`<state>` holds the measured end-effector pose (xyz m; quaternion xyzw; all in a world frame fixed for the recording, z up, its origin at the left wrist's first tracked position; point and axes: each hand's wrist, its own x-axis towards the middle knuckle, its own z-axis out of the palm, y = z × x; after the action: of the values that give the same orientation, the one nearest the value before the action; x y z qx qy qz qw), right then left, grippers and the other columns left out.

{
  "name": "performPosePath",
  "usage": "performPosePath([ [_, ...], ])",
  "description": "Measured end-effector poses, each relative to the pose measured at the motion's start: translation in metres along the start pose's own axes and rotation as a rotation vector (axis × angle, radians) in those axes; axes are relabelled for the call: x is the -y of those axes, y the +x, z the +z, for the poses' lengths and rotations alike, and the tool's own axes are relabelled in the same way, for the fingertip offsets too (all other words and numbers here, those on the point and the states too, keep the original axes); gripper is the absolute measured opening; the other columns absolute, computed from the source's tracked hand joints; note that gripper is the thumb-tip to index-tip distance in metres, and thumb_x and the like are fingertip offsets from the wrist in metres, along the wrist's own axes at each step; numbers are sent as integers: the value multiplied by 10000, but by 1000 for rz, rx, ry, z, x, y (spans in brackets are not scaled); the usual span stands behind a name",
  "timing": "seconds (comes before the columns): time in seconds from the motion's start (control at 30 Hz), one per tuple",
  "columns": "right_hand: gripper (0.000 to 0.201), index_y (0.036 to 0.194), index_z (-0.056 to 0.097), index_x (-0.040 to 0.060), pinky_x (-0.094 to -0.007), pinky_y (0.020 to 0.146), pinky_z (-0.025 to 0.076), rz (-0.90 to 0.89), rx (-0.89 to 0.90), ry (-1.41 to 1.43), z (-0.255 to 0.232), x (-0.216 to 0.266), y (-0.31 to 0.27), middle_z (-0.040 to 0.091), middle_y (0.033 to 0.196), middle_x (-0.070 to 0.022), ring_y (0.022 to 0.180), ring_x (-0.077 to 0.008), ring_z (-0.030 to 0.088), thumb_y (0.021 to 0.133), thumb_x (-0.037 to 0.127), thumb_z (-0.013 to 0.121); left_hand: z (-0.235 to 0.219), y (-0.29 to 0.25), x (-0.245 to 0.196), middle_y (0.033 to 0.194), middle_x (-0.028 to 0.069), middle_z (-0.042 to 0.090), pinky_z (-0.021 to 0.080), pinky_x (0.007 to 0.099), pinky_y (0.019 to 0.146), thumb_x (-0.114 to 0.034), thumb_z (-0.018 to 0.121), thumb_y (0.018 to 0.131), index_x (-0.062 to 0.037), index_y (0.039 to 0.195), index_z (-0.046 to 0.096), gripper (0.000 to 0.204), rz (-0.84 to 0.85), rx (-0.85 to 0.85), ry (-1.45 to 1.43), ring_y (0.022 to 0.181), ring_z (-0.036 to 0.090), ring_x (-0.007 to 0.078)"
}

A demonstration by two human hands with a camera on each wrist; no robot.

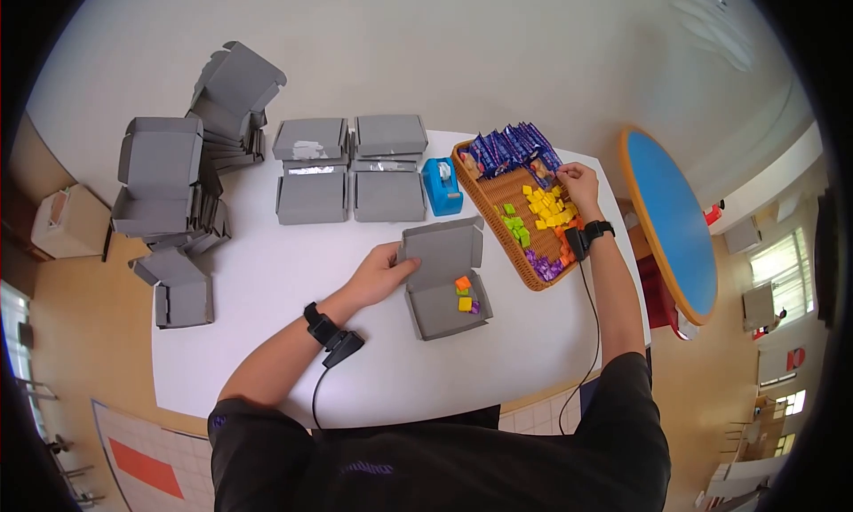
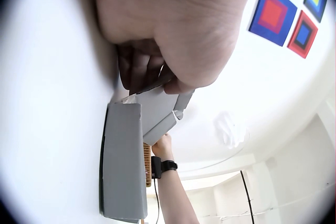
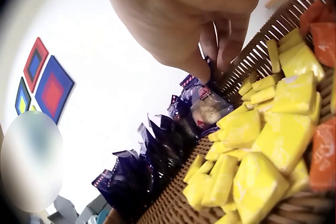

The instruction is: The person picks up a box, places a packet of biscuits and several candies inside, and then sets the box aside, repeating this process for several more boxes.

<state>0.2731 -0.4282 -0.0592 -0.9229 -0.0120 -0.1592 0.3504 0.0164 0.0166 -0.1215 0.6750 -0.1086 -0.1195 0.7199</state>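
Note:
My left hand [image 1: 380,275] pinches the raised lid of an open grey box [image 1: 437,309], lid edge between thumb and fingers in the left wrist view. Orange, green, yellow [image 1: 465,305] and purple pieces lie in the box's right part. My right hand [image 1: 579,190] is over the far right of the wicker basket [image 1: 495,212]; in the right wrist view its fingertips pinch the top of a dark blue packet [image 3: 209,109] with a clear window. More blue packets [image 3: 128,179] stand in a row beside it, and yellow pieces [image 3: 286,142] lie nearer the camera.
A blue tape dispenser [image 1: 442,187] stands left of the basket. Closed grey boxes [image 1: 389,196] sit behind the open one, and stacks of open grey boxes [image 1: 160,161] are at the left. Green, orange and purple pieces [image 1: 544,265] share the basket. A blue-topped table [image 1: 673,228] stands at the right.

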Motion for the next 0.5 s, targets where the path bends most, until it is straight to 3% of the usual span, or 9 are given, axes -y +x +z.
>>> performPosePath([
  [0.3, 118, 933, 795, 44, -350, 765, 591, -80, -163, -101, 4, 17, -4, 790, 884, -130, 804, -259, 759, 821, 68, 821, 3, -2, -7, 1078, 82, 764, 552, 291, 864, -166, 621, 1054, 37, 1292, 664, 316, 14, -20, -1, 955, 696, 105],
  [0.5, 158, 924, 787, 43, -358, 753, 586, -52, -262, -147, 0, 9, -7, 779, 853, -136, 781, -257, 752, 798, 116, 849, -1, 1, 3, 1082, 83, 766, 554, 293, 861, -160, 615, 1057, 37, 1287, 664, 307, 8, -16, 39, 958, 697, 102],
])
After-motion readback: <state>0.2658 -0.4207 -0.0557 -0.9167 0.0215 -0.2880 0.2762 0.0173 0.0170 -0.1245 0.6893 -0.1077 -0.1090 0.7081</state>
